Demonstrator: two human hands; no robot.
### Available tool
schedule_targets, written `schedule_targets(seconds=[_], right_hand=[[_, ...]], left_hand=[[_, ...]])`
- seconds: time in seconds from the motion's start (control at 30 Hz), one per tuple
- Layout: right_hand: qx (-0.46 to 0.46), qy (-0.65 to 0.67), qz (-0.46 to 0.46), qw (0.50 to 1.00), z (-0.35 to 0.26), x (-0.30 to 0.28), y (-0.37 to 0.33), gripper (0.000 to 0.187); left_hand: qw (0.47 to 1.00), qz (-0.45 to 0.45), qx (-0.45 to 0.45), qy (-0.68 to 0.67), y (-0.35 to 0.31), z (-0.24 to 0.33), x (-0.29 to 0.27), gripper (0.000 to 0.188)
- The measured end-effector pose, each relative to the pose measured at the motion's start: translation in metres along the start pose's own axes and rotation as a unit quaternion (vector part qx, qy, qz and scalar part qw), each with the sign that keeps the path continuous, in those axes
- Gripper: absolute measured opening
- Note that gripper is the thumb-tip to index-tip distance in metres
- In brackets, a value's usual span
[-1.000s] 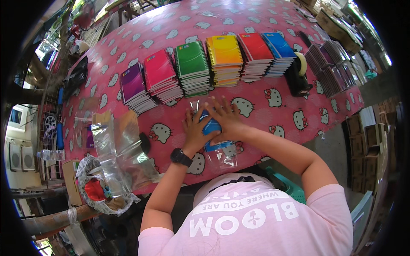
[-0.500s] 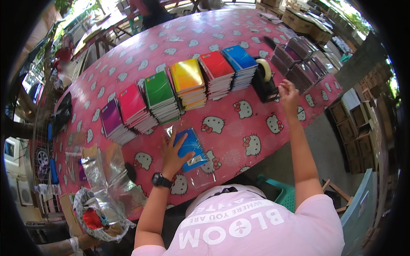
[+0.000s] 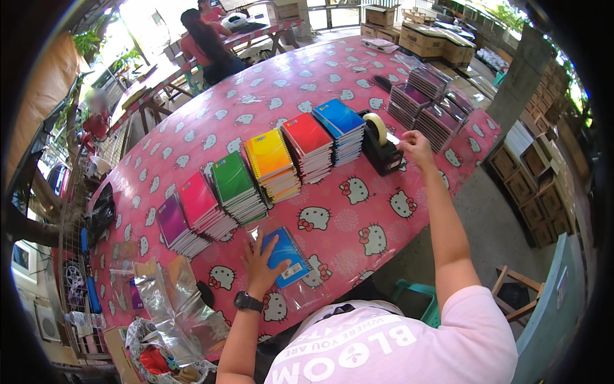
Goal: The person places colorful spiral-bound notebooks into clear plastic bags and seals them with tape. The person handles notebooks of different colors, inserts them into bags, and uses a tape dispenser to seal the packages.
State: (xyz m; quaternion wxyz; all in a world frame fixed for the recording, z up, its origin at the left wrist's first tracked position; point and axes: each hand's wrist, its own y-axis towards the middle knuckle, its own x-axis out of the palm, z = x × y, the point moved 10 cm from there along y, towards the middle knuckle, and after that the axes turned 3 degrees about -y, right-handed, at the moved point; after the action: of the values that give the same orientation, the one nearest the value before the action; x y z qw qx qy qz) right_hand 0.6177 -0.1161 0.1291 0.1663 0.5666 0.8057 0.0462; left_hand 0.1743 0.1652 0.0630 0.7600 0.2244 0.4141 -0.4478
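My left hand (image 3: 261, 265), a dark watch on its wrist, lies with fingers spread on a small blue spiral notebook (image 3: 289, 256). The notebook sits in a clear plastic sleeve (image 3: 307, 296) that extends past its edges on the table. At the front end of a black tape dispenser (image 3: 382, 158), my right hand (image 3: 419, 150) has thumb and fingers pinched on the tape (image 3: 393, 139). The tape's end is hidden at the fingertips. Behind the notebook stand stacks of spiral notebooks: purple (image 3: 173, 217), pink (image 3: 199, 197), green (image 3: 231, 179), yellow (image 3: 268, 153), red (image 3: 307, 136) and blue (image 3: 340, 118).
Wrapped dark bundles (image 3: 422, 102) stand beyond the dispenser on the pink patterned table (image 3: 339, 243). Loose clear plastic sleeves (image 3: 169, 297) lie at the left, above a patterned fabric basket (image 3: 150, 349). A green stool (image 3: 416, 301) is by the near edge. People sit at another table behind.
My right hand has come in to the dispenser's front end, its fingertips now against it. The left hand stays on the blue notebook. The view has tilted up, showing people behind.
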Motion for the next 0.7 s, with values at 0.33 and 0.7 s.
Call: schedule_targets(seconds=[0.33, 0.7], right_hand=[[0.293, 0.095, -0.229, 0.923, 0.031, 0.153, -0.121, 0.042], [-0.087, -0.451, -0.445, 0.769, -0.107, 0.329, -0.232, 0.052]], left_hand=[[0.999, 0.030, 0.035, -0.017, -0.002, -0.003, 0.001, 0.074], [1.000, 0.004, -0.014, -0.021, 0.001, -0.010, 0.006, 0.082]])
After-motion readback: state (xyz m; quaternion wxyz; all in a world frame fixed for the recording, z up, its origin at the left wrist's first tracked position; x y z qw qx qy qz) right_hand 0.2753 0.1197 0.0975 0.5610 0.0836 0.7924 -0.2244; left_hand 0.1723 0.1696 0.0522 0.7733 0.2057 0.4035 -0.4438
